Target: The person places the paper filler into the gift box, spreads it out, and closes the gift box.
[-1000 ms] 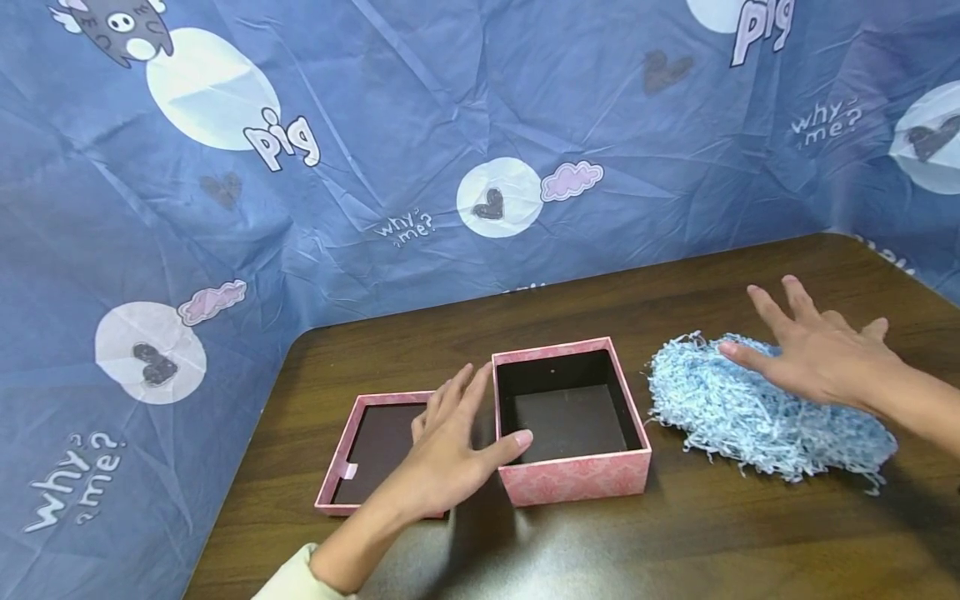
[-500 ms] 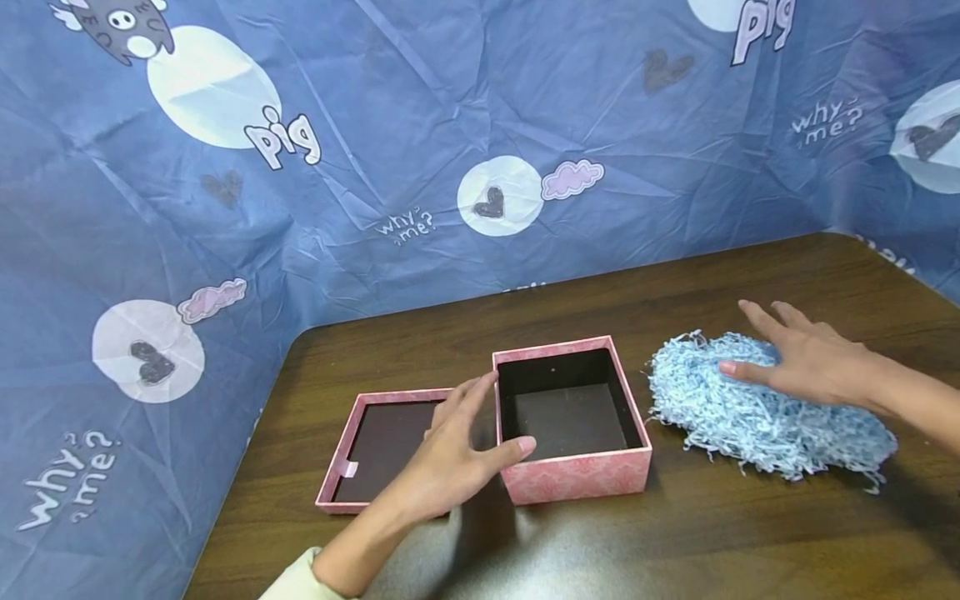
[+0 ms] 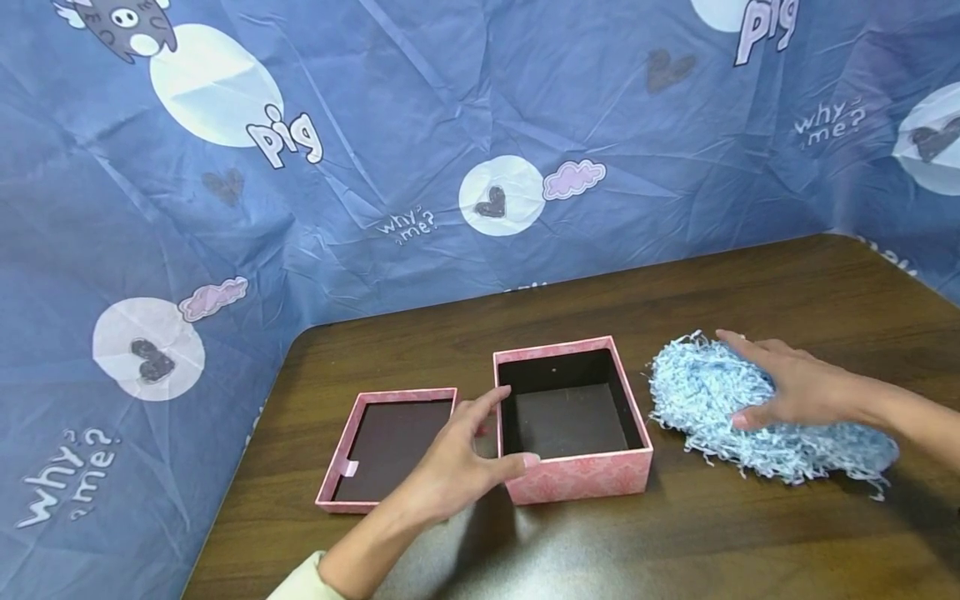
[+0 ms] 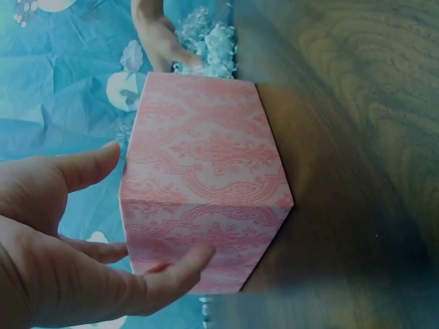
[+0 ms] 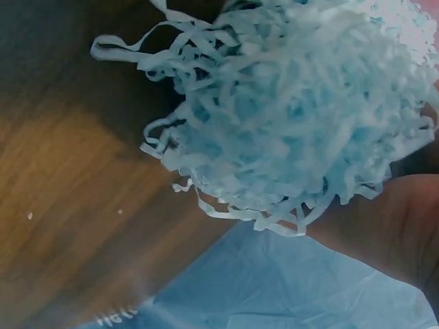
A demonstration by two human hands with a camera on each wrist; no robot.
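A pink patterned box [image 3: 573, 479] with a black inside stands in the middle of the table, its top uncovered. My left hand [image 3: 461, 467] is at its near left corner, thumb at the front rim and index finger at the left rim. In the left wrist view, the left hand's fingers [image 4: 182, 274] spread beside the box's patterned side [image 4: 206, 144]. To the right lies a fluffy heap of light blue shredded paper [image 3: 701, 396]. Over it rests my right hand [image 3: 806, 387], fingers stretched toward the far side and thumb on the near side. Shredded paper [image 5: 288, 123] hides most of that hand in the right wrist view.
A shallow pink-rimmed lid [image 3: 390, 450] with a dark inside lies left of the box, partly behind the left forearm. The dark wooden table [image 3: 675, 542] ends at a blue printed cloth [image 3: 390, 125] hanging behind it.
My right hand has come down onto the shredded paper, its spread fingers drawing closer together. The left hand has shifted slightly right and its fingertips have come to the box's left rim.
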